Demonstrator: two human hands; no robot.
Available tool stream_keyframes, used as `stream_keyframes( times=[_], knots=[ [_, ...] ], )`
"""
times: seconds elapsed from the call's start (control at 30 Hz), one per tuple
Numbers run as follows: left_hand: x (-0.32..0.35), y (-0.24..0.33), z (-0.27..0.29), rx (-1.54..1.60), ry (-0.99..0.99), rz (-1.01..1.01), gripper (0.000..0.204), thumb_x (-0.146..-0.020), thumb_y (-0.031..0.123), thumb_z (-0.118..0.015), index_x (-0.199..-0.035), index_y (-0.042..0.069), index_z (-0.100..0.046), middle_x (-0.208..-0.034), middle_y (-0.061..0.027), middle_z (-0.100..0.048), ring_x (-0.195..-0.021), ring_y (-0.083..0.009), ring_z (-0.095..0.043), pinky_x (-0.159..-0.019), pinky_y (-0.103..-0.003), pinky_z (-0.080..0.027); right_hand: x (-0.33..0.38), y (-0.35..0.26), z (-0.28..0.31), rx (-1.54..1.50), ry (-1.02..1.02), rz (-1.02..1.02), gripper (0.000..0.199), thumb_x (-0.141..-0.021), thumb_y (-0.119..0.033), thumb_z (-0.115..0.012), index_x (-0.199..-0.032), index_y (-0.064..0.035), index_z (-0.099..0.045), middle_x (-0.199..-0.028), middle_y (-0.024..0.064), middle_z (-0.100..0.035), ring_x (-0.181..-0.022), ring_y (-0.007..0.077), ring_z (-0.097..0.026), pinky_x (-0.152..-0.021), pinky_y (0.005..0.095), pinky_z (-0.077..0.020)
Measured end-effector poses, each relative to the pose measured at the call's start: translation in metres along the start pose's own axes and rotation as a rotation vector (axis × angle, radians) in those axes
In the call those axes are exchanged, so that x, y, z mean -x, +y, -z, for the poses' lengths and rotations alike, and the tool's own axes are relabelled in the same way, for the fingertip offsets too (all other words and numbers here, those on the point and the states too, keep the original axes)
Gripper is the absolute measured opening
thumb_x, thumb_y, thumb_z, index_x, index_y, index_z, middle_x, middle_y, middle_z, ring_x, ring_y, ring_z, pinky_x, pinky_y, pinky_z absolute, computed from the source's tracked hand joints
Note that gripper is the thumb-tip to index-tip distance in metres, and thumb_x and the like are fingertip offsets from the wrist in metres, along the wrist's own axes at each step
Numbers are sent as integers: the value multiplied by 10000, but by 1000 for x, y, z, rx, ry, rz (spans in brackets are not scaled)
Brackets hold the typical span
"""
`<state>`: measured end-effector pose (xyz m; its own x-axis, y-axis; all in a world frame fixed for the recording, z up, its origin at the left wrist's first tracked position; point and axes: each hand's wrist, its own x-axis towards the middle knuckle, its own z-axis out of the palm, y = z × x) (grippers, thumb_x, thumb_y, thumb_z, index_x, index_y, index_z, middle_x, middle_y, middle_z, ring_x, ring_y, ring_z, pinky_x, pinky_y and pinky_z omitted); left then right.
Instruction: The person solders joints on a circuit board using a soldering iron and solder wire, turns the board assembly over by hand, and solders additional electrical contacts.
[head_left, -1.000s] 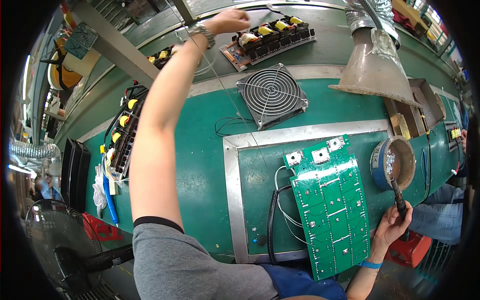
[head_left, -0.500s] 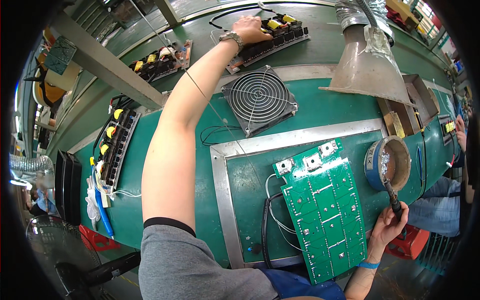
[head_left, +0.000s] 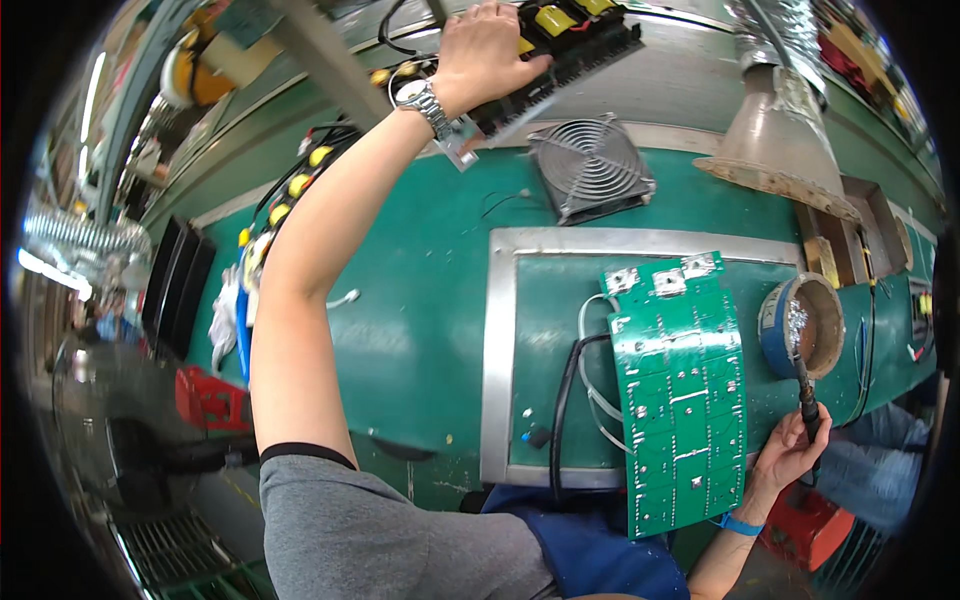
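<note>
Green counter (head_left: pixel 420 330): one green circuit board (head_left: pixel 683 390); right hand (head_left: pixel 790 450) beside it, grip closed on one soldering iron (head_left: pixel 805 385); left hand (head_left: pixel 487 52), far beyond it, grips one black board (head_left: pixel 560 50).

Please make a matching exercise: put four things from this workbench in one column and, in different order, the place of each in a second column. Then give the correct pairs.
1. large green circuit board
2. grey square fan with round grille
3. soldering iron with dark handle
4. black board with yellow parts

A. under the left hand
B. in the right hand
C. inside the metal-framed mat
D. beside the metal funnel hood

Pairs: 1-C, 2-D, 3-B, 4-A
</note>
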<state>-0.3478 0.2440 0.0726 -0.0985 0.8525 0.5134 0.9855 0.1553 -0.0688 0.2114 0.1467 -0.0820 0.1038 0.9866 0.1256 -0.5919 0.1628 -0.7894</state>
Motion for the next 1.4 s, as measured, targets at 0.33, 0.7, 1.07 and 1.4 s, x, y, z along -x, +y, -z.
stream_keyframes(
  times=[0.33, 0.7, 1.07, 1.4],
  knots=[
    [176, -50, 137, 210, -394, 115, 696, -711, 487, -778, -1129, -46, -618, -1092, -219, -639, -1047, -357, -615, -912, -409, -482, -8, 2, 8, -92, -79, -34, 388, -1050, -289, -481, -1158, 78, -545, -685, 41, -461, -569, 69, -360, -510, 206, -294],
    [313, -159, 197, 34, -120, 569, 651, -719, 230, -838, -1248, -40, -570, -1138, -155, -643, -1068, -233, -628, -973, -333, -468, -11, 2, 16, -95, -49, -72, 387, -1053, -274, -481, -1200, 82, -523, -705, 40, -464, -574, 62, -373, -513, 205, -304],
    [288, -287, 115, 263, -298, 698, 713, -764, 288, -829, -1326, -46, -544, -1244, -178, -622, -1130, -242, -597, -1017, -334, -446, -6, 0, 5, -4, 23, -35, 391, -1058, -283, -468, -1199, 75, -536, -670, 24, -442, -576, 67, -378, -523, 211, -303],
    [164, -87, 84, 303, 116, 210, 463, -936, 471, -617, -740, 53, -648, -593, -108, -597, -538, -210, -578, -542, -346, -450, -6, -2, 2, 21, 34, -23, 376, -1056, -276, -472, -1179, 71, -547, -661, 22, -443, -576, 62, -377, -510, 210, -294]
  ],
)
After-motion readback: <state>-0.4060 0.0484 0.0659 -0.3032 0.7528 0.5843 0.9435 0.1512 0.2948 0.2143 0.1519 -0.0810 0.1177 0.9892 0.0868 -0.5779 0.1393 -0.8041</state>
